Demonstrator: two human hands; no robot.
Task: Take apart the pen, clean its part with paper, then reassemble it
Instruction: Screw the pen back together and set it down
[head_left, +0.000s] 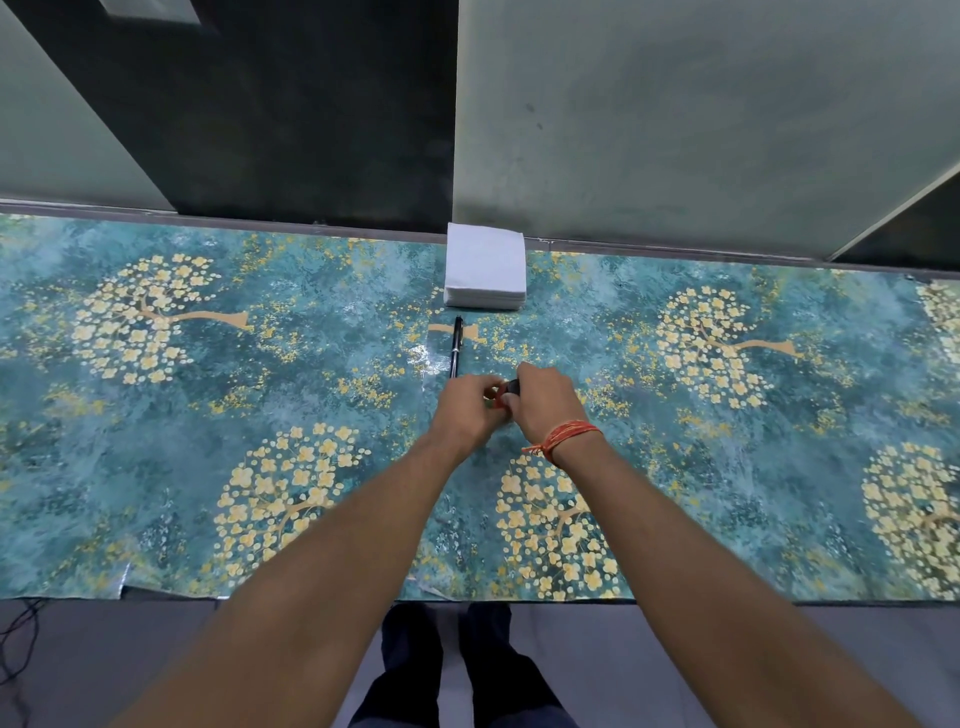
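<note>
- The table (156, 415) runs across the middle of the frame, covered with a teal sheet printed with yellow blossom trees.
- A stack of white paper napkins (485, 265) sits at the upper centre, against the far edge of the table, squared and undisturbed.
- A black pen (456, 347) lies on the table just below the stack, pointing toward it; its near end passes out of sight behind the left hand. I cannot tell whether this is a whole pen or one section of it.
- Both forearms enter from the bottom of the frame and meet at the centre, just below that pen.
- The left hand (470, 402) is curled, fingers drawn in toward the thumb. They appear pinched on something small, but the item is mostly hidden and I cannot tell exactly what it holds.
- The right hand (543, 400) is closed in a loose fist, touching the left hand. A short dark piece (513, 386), apparently a pen part, shows between its thumb and fingers, gripped at the point where the two hands meet.
- A small patch of red shows just below that dark piece between the hands; too small to identify.
- An orange-red thread band (566, 434) is tied round the right wrist.
- Dark trousers (415, 670) and grey floor show at the bottom centre, below the table's near edge.
</note>
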